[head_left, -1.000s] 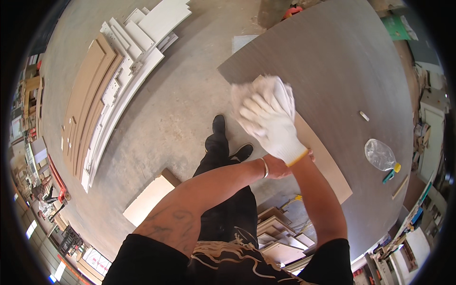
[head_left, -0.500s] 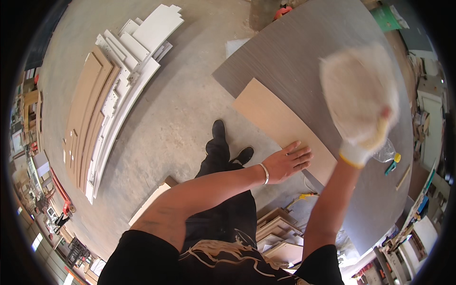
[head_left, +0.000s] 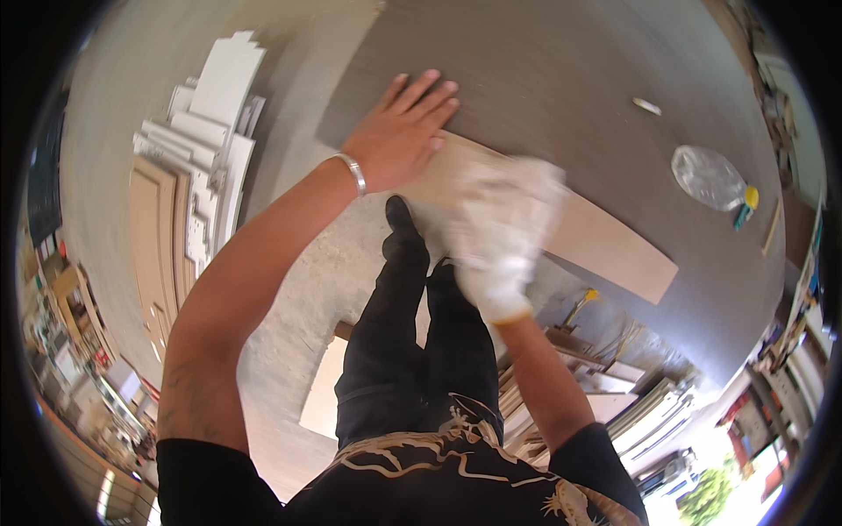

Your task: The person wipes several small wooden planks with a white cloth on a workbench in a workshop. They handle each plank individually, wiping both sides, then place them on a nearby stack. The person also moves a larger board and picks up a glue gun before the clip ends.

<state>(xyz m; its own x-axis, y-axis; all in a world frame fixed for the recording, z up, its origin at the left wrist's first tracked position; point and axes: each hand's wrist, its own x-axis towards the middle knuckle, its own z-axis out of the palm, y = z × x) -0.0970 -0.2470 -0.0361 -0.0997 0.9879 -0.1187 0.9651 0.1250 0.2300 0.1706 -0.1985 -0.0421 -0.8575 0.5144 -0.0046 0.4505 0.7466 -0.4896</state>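
1. Workshop surroundings ringed the scene: a bare concrete floor (head_left: 289, 105), and on it at the left a stack of white and tan panels (head_left: 189, 188).
2. Beyond the person's legs stood a large dark grey worktable (head_left: 561, 79), filling the far and right part of the view.
3. On its near edge lay a long pale tan board (head_left: 605, 245), running from the far left toward the near right.
4. The left hand (head_left: 399, 131) was bare, a metal bracelet (head_left: 353, 174) on its wrist; it lay flat, fingers spread and pointing away, the palm on the board's left end and the fingertips on the table just beyond it.
5. The right hand (head_left: 495, 232) wore a white glove and pressed on the board near its middle, blurred by motion; whether a cloth was bunched in it could not be told, nor how the fingers were set.
6. Both hands were close together but not touching, each pressing down rather than clamped on anything.
7. Judging by the blur, the step in hand looked like rubbing or wiping the board's face while the bare hand steadied it.
8. A next stroke would call for steady pressure at the left end, since the board sat at the table's edge and could slide.
9. Well apart at the far right lay a crumpled clear plastic bag (head_left: 706, 175), a small yellow-and-teal tool (head_left: 745, 206) just beside it, and farther off a small pale object (head_left: 647, 106).
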